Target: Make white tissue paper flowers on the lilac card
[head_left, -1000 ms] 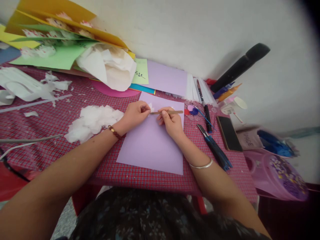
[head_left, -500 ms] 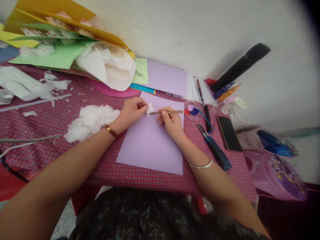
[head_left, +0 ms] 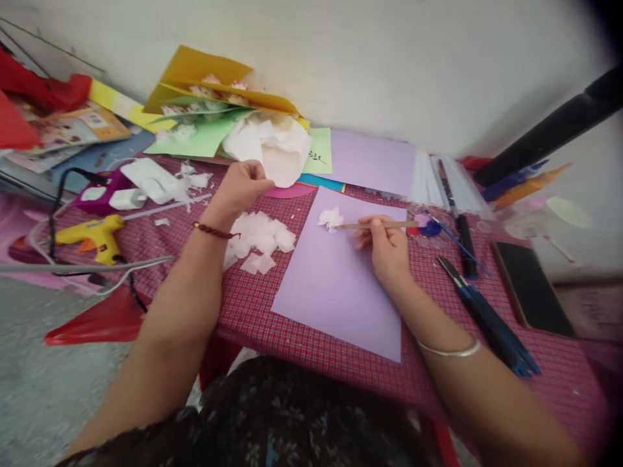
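Observation:
My right hand (head_left: 388, 250) is closed around a thin brown wooden stick (head_left: 403, 224) and holds it nearly level over the lilac sheet of paper (head_left: 335, 292). The stick's tip reaches a small crumpled white paper tuft (head_left: 329, 218) near the top of the sheet. My left hand (head_left: 243, 185) is raised beside the crumpled white paper (head_left: 283, 152), thumb and fingertips pinched together. Whether anything is between those fingertips I cannot make out. Below it lies a pile of thin white paper squares (head_left: 263, 237), partly hidden by my left forearm.
On the left are a yellow glue gun (head_left: 97, 237), cables and a white plug adapter (head_left: 150, 178). Coloured cards (head_left: 195, 139) lean at the back. To the right lie a black marker (head_left: 464, 240), a blue-handled cutting tool (head_left: 487, 318) and a phone (head_left: 533, 285).
My left hand has left the white tuft and moved up and left, past the paper squares. The stick stays by the tuft. The view has swung left.

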The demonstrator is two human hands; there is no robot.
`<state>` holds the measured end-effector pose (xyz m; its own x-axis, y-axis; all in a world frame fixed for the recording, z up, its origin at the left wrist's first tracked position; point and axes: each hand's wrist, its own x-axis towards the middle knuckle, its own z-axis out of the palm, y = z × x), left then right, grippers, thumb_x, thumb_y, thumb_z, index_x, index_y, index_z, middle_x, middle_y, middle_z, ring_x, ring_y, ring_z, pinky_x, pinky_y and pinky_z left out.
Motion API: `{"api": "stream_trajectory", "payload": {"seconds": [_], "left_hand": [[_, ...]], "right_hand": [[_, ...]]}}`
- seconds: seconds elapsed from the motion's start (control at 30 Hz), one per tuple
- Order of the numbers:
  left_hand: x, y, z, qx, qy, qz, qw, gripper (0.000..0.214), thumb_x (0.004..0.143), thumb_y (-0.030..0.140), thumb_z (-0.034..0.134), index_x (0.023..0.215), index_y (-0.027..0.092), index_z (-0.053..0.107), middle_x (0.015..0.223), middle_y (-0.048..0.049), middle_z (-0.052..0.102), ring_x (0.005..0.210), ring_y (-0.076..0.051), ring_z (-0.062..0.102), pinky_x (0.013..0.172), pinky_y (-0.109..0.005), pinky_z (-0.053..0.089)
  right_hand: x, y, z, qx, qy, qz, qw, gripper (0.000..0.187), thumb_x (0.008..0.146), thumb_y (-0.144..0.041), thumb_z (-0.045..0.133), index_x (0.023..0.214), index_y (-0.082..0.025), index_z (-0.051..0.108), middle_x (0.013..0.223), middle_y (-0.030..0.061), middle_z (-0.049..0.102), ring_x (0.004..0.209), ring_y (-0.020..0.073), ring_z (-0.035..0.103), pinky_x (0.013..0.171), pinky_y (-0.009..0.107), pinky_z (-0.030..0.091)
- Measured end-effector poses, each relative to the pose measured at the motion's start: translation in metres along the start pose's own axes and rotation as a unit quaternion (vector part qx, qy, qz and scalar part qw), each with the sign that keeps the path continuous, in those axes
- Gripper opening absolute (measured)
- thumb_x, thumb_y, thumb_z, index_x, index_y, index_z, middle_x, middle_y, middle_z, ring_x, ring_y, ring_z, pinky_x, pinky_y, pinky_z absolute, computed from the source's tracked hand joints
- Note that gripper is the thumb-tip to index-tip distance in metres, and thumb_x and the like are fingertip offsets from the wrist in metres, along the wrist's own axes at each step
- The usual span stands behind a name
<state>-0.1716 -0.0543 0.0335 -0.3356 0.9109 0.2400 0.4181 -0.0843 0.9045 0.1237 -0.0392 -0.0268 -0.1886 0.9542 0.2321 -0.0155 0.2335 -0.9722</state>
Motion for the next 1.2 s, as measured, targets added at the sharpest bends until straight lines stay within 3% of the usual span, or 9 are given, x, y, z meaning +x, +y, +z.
{"api": "stream_trajectory", "payload": {"seconds": [0.07,0.17,0.27,0.37,0.63,0.8,0.9,1.0,1.2], "left_hand": [[-0.003,0.001,-0.008,0.052,-0.143,-0.026,0.988,0.016,0.064,0.015,0.068,0.061,0.018,0.053,0.053,0.0044,0.048,0.048,-0.008,0.039,0.050,-0.023,0.025],[-0.009,0.004,-0.010,0.152,-0.356,-0.032,0.921,0.013,0.063,0.025,0.070,0.073,0.018,0.067,0.066,-0.0009,0.061,0.058,-0.013,0.053,0.055,-0.024,0.034],[-0.013,0.007,-0.002,0.222,-0.441,-0.005,0.870,0.022,0.061,0.029,0.071,0.081,0.020,0.072,0.068,-0.0002,0.063,0.059,-0.013,0.054,0.056,-0.024,0.035],[-0.018,0.008,0.009,0.219,-0.483,0.007,0.848,0.025,0.062,0.030,0.070,0.085,0.021,0.072,0.067,0.0014,0.062,0.056,-0.012,0.051,0.055,-0.023,0.034],[-0.018,0.004,0.018,0.211,-0.537,-0.018,0.817,0.009,0.065,0.027,0.063,0.068,0.019,0.061,0.062,0.0009,0.059,0.056,-0.012,0.050,0.054,-0.024,0.034],[-0.013,0.011,0.007,0.226,-0.496,-0.039,0.838,0.014,0.066,0.029,0.061,0.072,0.017,0.063,0.070,-0.0013,0.064,0.061,-0.012,0.052,0.060,-0.025,0.037],[-0.013,0.010,0.008,0.231,-0.502,-0.034,0.833,0.022,0.066,0.031,0.063,0.084,0.017,0.068,0.078,-0.0022,0.068,0.068,-0.014,0.056,0.063,-0.024,0.039],[-0.015,0.003,0.015,0.242,-0.515,-0.030,0.822,0.019,0.065,0.029,0.065,0.079,0.018,0.067,0.071,-0.0006,0.065,0.063,-0.013,0.055,0.060,-0.024,0.038],[-0.014,0.005,0.012,0.153,-0.464,-0.058,0.871,0.010,0.064,0.029,0.068,0.064,0.020,0.064,0.065,-0.0011,0.064,0.057,-0.013,0.055,0.054,-0.024,0.039]], "right_hand": [[0.000,0.001,-0.001,0.034,0.017,0.015,0.999,0.033,0.093,-0.052,0.053,0.088,-0.022,0.065,0.066,0.0021,0.066,0.050,0.0142,0.058,0.049,0.030,0.046],[0.002,0.004,-0.001,0.054,0.020,0.031,0.998,0.033,0.093,-0.055,0.054,0.085,-0.024,0.065,0.064,0.0026,0.066,0.048,0.0146,0.058,0.048,0.030,0.046],[0.003,0.006,-0.001,0.054,0.010,0.037,0.998,0.033,0.092,-0.057,0.055,0.084,-0.026,0.066,0.064,0.0030,0.067,0.047,0.0146,0.058,0.047,0.031,0.045],[0.002,0.003,0.000,0.063,0.011,0.045,0.997,0.034,0.091,-0.055,0.057,0.084,-0.024,0.066,0.063,0.0015,0.067,0.047,0.0126,0.057,0.048,0.028,0.045],[0.003,0.006,-0.001,0.063,0.004,0.043,0.997,0.036,0.090,-0.058,0.056,0.083,-0.024,0.067,0.064,0.0018,0.066,0.048,0.0119,0.057,0.048,0.028,0.046],[0.003,0.005,0.000,0.052,-0.001,0.040,0.998,0.039,0.089,-0.062,0.055,0.083,-0.025,0.065,0.063,0.0022,0.065,0.047,0.0127,0.057,0.047,0.028,0.045],[0.002,0.000,0.003,0.046,-0.010,0.045,0.998,0.041,0.089,-0.063,0.055,0.083,-0.024,0.063,0.062,0.0009,0.064,0.047,0.0118,0.056,0.047,0.027,0.046],[0.001,-0.003,0.005,0.033,-0.026,0.049,0.998,0.042,0.088,-0.064,0.054,0.082,-0.023,0.062,0.061,0.0000,0.063,0.048,0.0108,0.057,0.048,0.026,0.047],[-0.001,-0.004,0.004,0.027,-0.031,0.045,0.998,0.042,0.090,-0.061,0.053,0.085,-0.021,0.062,0.062,-0.0014,0.064,0.048,0.0099,0.057,0.049,0.025,0.047]]}}
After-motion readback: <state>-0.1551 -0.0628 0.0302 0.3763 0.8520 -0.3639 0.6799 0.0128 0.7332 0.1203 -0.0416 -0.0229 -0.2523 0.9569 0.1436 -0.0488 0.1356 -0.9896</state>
